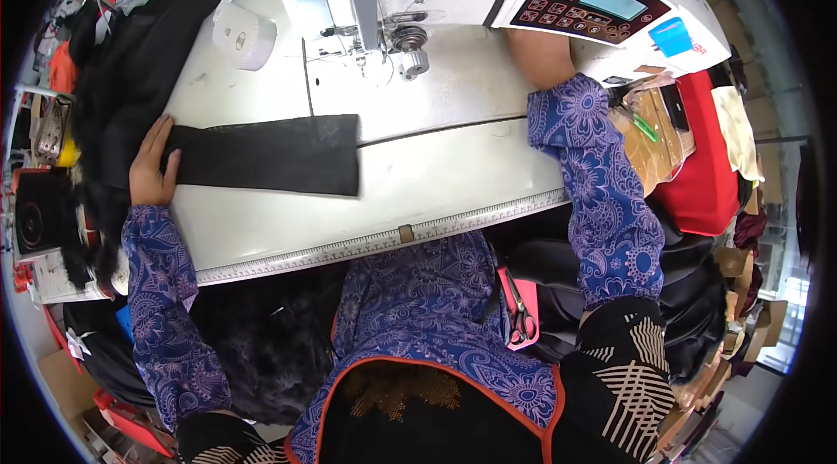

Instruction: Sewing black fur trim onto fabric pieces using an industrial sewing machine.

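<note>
My left hand (pixel 153 166) lies at the left end of a flat black fabric piece (pixel 270 154), its thumb apart from the fingers. The strip stretches to the right across the white sewing table (pixel 436 176) and joins darker cloth beyond my hand. At my right, the wrist (pixel 542 58) passes under the sewing machine's control panel (pixel 593 2); the machine hides the fingers. The needle and presser area (pixel 362 50) stands beyond the strip, apart from it.
A white cylinder (pixel 246 37) stands left of the machine. A measuring tape (pixel 305 253) runs along the table's front edge. Scissors (pixel 521 320) sit in a pink holder near my lap. Black fur (pixel 261 333) lies below the edge. At right are a red object (pixel 702 167) and a green tool (pixel 645 128).
</note>
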`<state>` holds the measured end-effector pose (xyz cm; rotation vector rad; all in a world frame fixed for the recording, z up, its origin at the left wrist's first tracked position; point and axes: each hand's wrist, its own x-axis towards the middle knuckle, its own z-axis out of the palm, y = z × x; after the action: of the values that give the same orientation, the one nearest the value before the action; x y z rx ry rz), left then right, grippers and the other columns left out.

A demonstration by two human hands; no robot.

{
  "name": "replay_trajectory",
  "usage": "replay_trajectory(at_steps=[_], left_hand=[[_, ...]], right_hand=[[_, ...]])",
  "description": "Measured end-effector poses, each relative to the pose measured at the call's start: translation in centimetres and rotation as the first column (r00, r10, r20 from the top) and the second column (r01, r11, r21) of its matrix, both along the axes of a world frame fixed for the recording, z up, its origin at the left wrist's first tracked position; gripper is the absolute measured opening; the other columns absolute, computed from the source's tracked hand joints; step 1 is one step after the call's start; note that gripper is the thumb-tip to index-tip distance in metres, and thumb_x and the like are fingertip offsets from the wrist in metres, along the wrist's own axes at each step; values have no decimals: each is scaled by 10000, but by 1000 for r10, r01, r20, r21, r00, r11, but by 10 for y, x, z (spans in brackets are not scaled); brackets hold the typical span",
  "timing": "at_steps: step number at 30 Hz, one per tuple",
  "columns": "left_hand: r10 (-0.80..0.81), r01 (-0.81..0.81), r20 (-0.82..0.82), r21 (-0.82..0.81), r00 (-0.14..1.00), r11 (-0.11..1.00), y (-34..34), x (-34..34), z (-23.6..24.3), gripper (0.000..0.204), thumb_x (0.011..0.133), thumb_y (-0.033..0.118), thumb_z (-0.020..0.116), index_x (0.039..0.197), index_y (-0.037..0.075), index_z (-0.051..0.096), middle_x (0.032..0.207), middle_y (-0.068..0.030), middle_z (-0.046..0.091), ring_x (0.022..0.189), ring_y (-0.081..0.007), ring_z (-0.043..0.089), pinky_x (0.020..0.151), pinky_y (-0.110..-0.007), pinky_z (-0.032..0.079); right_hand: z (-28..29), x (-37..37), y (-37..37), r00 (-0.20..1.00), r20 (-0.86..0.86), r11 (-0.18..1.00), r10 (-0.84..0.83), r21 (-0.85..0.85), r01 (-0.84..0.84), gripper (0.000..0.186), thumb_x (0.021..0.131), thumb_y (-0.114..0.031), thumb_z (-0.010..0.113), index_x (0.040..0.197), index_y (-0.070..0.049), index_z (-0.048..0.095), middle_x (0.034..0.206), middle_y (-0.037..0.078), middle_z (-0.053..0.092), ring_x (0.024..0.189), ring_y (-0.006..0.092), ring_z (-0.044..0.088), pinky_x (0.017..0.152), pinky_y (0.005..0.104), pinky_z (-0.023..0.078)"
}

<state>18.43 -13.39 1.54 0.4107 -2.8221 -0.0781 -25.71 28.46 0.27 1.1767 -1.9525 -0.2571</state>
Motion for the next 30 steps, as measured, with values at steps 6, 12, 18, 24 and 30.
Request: replay_trajectory(at_steps=[6,12,18,24,30], left_hand=[[-78,-7,-295,-278,952,961,73,-5,27,438,858,-63,608,1279,53,641,1287,-147,644,1247,-351,593,1042,-427,476],[-70,244,-390,418,918,875,201,-82,16,317,813,-38,730,1125,16,713,1027,-136,730,924,-278,716,819,-326,571],[191,249,-304,931,933,265,240,-134,3,309,879,-33,719,1187,-45,691,938,-113,752,762,-122,699,702,-252,578],[206,275,-358,898,911,345,235,-125,-5,185,878,-59,691,1060,-60,724,841,-56,728,758,-105,673,714,-237,557],[111,495,-551,808,827,320,229,-99,-6,192,877,-113,543,1041,-17,570,1176,-177,665,875,-202,696,754,-300,579]], right_hand=[[5,71,-11,906,231,927,355,-213,-309,233,862,-105,633,1092,-66,648,982,122,652,912,304,637,794,432,507],[11,150,-32,559,519,760,647,-377,-530,150,858,-98,629,1006,-73,626,827,95,589,776,254,651,663,360,524],[9,169,-49,306,585,656,751,-608,-447,202,857,-62,645,1051,-13,615,874,138,597,772,318,651,628,414,544],[5,150,-23,506,569,758,649,-421,-498,247,844,-204,716,1017,-42,647,1045,128,641,1015,318,619,888,435,507],[5,47,13,705,625,924,335,-364,-116,144,889,-110,664,995,-20,701,1010,177,700,914,357,672,797,433,544]])
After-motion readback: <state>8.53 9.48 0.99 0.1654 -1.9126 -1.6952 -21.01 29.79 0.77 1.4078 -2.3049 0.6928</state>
